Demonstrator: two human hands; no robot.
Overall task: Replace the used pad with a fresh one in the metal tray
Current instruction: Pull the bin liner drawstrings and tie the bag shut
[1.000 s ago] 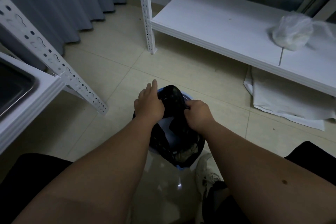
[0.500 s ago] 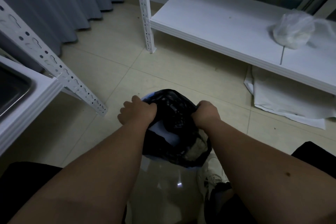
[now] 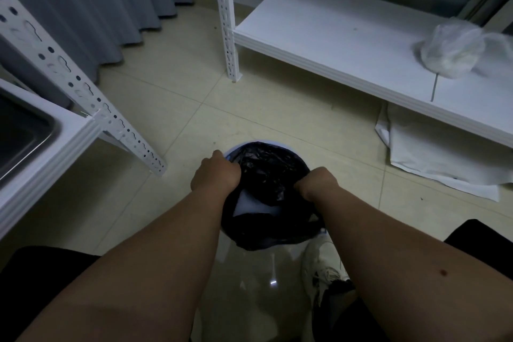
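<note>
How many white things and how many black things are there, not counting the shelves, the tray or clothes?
White: 3 - crumpled plastic bag on the shelf, sheet on the floor, sneaker
Black: 1 - bin bag, gripped by the left hand and right hand
Total: 4

Tiled floor (image 3: 172, 108): bin (image 3: 236, 150) with black bag (image 3: 266, 172), white sheet (image 3: 433, 158). White shelf (image 3: 333, 36): clear plastic bag (image 3: 449, 50).

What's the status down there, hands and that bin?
Left hand and right hand both grip the crinkled black plastic bin bag, holding it open. White pad-like sheet inside. Steel tray far left, untouched. Nothing blocking.
</note>
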